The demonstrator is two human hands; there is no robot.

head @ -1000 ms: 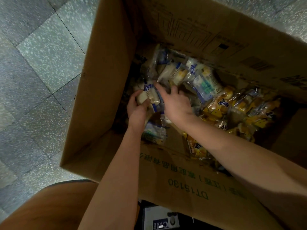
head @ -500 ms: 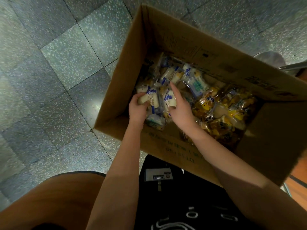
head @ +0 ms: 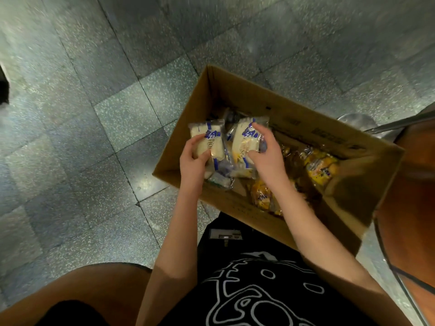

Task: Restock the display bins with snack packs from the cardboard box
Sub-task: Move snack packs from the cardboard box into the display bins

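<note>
Above the open cardboard box [head: 294, 114], my left hand [head: 195, 158] grips one white snack pack [head: 208, 140], and my right hand [head: 266, 151] grips a second white pack [head: 244, 142]. No display bins are in view. Slick wrappers held by fingertips could slip back into the box.

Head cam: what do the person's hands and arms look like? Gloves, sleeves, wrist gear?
Bare left hand and right hand: no gloves, rings or watch visible. The left forearm and right forearm are uncovered, no sleeve in view. Below them, a black garment with white outline print.
</note>
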